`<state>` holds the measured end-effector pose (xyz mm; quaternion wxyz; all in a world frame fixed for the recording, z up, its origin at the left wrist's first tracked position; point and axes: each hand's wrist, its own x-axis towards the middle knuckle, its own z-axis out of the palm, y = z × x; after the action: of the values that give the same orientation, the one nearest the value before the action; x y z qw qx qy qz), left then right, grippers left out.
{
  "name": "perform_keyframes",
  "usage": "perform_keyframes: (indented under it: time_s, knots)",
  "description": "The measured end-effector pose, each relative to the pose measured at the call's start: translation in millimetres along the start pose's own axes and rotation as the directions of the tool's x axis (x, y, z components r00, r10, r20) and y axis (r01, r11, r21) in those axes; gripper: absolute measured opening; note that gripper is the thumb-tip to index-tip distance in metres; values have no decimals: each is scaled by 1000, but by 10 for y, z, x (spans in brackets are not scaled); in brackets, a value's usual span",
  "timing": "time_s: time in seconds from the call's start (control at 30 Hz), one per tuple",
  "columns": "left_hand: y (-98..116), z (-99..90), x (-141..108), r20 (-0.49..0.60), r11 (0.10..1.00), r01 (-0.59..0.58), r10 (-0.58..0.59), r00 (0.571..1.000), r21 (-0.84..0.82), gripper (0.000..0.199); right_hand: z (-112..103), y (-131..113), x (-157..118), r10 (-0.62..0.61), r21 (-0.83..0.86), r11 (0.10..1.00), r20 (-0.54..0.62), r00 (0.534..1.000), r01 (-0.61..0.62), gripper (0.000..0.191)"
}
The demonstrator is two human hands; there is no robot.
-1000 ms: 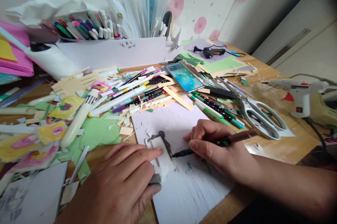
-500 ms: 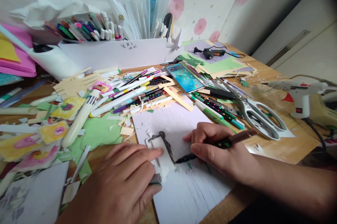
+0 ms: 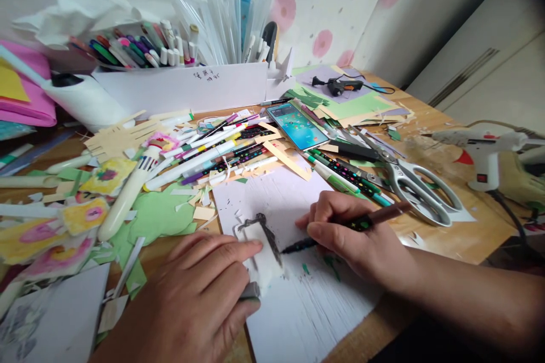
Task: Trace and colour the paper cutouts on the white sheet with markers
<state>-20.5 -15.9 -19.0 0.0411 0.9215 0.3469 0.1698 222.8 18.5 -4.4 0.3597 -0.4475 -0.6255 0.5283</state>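
My right hand (image 3: 344,232) grips a felt-tip pen (image 3: 383,214) with a dotted black barrel and a brown end. Its dark tip points left, at the blackened right edge of a small white paper piece (image 3: 263,255). Over that piece's left side lies my left hand (image 3: 213,283), the index fingertip pressing on it. A grey pen cap (image 3: 250,290) pokes out between the thumb and curled fingers of the same hand; the rest of it is hidden. Underneath is a larger white sheet (image 3: 298,317) with dark streaks and green specks.
Loose pens (image 3: 213,153) and a lit phone (image 3: 298,126) lie beyond the sheet. Scissors (image 3: 419,190) and a white glue gun (image 3: 485,153) are at the right. Painted paper scraps (image 3: 89,215) cover the left, before a white pen box (image 3: 183,87).
The pen tip has shifted slightly up along the piece's dark right edge, and the pen's back end has risen a little. My left hand keeps its hold.
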Motion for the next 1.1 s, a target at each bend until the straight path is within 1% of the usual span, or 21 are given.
perform_keyframes:
  time_s: [0.13,0.3,0.43,0.6,0.7,0.83,0.97,1.1]
  knots:
    - [-2,2,6,-16,1000,-12,12,1000,-8,17,-9,-6,8,-1,-18,1000,15,1000,2,23]
    - [-14,-4,2,-10,1000,-8,8,1000,-5,15,-5,16,7,-32,-20,999,-14,999,32,22]
    - [-9,-2,-2,-26,1000,-1,1,1000,1,17,-1,34,14,-26,-7,1000,-18,1000,26,23]
    - [10,3,-5,-13,1000,11,-11,1000,-6,14,0,53,5,-1,56,998,-35,999,3,23]
    - [29,-9,3,15,999,32,-32,999,2,16,0,66,-8,-17,51,999,-15,1000,18,22]
    - [61,-23,23,18,999,49,-49,999,1,17,0,69,-19,7,110,994,-26,1000,-4,22]
    - [89,-18,23,15,998,63,-62,998,-27,17,8,48,-17,-30,56,998,-7,1000,31,23]
    - [103,-16,23,0,996,78,-78,997,-43,17,16,56,-18,-52,63,997,-19,998,54,22]
